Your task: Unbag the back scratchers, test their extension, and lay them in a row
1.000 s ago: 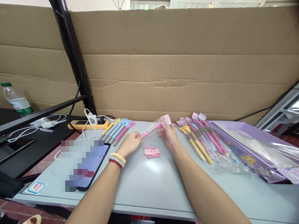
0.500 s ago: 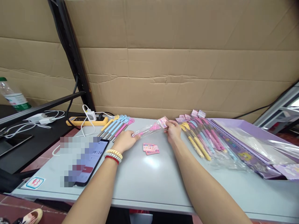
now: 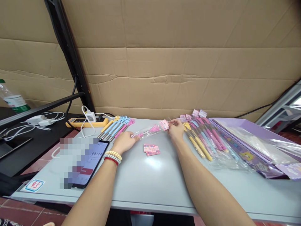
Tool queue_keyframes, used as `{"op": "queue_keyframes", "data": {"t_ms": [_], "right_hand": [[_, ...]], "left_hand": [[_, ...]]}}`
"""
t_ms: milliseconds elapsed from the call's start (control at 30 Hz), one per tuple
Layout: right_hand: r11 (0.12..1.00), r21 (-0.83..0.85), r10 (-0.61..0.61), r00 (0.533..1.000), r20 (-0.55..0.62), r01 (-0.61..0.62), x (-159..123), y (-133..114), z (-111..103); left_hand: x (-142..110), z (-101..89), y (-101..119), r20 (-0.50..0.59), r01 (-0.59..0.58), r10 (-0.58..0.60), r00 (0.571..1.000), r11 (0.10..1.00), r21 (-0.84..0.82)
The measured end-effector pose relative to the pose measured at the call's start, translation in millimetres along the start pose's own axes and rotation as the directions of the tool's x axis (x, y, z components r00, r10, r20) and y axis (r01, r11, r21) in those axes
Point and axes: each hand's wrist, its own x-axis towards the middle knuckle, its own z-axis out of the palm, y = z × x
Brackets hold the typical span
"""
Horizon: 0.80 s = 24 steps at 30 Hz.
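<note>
A pink back scratcher point(image 3: 154, 128) lies inside a clear plastic bag point(image 3: 148, 133), with a pink printed card point(image 3: 164, 125) at the bag's far right end. My left hand point(image 3: 124, 141) is closed around the handle end of the bagged scratcher. The fingertips of my right hand point(image 3: 176, 128) pinch the bag's end just beyond the card. Below, two or so small pink cards point(image 3: 151, 149) overlap on the table. Left of my left hand, unbagged back scratchers point(image 3: 121, 124) in yellow, blue and pink lie side by side. Bagged back scratchers point(image 3: 203, 138) are heaped right of my right hand.
A phone point(image 3: 92, 163) lies on the grey table point(image 3: 150, 185) at the left, partly blurred out. Behind it sits a yellow power strip point(image 3: 98, 123) with white cables. A purple box point(image 3: 249, 153) holding plastic bags stands at the right. Cardboard point(image 3: 150, 62) rises behind.
My right hand has moved from the card to the bag's end beyond it, so more of the card shows. My left hand keeps its hold. The view has shifted slightly.
</note>
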Motion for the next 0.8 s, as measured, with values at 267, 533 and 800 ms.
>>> {"op": "queue_keyframes", "data": {"t_ms": [267, 533, 800], "right_hand": [[0.996, -0.023, 0.089, 0.993, 0.077, -0.088, -5, -10, -1], [0.993, 0.032, 0.108, 0.981, 0.159, -0.114, -5, -7, 0], [0.995, -0.084, 0.071, 0.977, 0.200, -0.055, -10, -11, -1]], "left_hand": [[-2, -3.1, 1, 0.006, -0.042, 0.042, 0.999, 0.999, 0.024], [-2, -3.2, 0, 0.009, -0.039, 0.039, 0.999, 0.999, 0.029], [-2, -3.1, 1, 0.007, -0.011, 0.011, 1.000, 0.999, 0.045]]}}
